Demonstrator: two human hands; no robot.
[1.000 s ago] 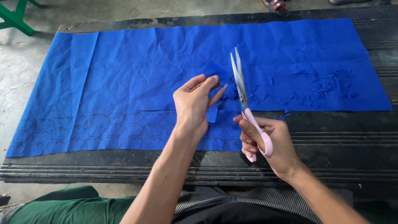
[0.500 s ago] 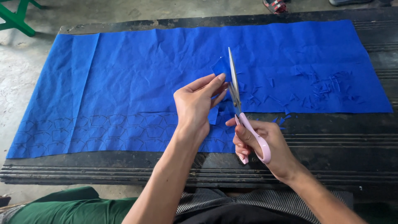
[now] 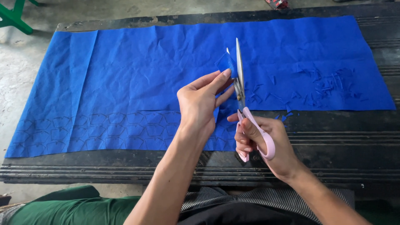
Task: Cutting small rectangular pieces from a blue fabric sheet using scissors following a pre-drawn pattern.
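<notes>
scissors trimming a small blue cut-out above a long blue cloth

the left hand (image 3: 201, 100) pinches a small blue piece (image 3: 227, 63) between fingertips and thumb, lifted just over the blue cloth (image 3: 137, 79) that lies spread along the dark table (image 3: 333, 141). the right hand (image 3: 266, 143) is closed through the pink handles of the scissors (image 3: 241, 89), blades pointing far, slightly parted at the piece's right edge. by my reckoning the work is early: rows of outlined shapes (image 3: 83, 131) along the near left edge of the cloth are uncut, while a strip is already gone from the near right, where blue scraps (image 3: 325, 83) lie scattered. much of the marked cloth looks left to do. a green chair leg (image 3: 16, 18) shows far left.
</notes>
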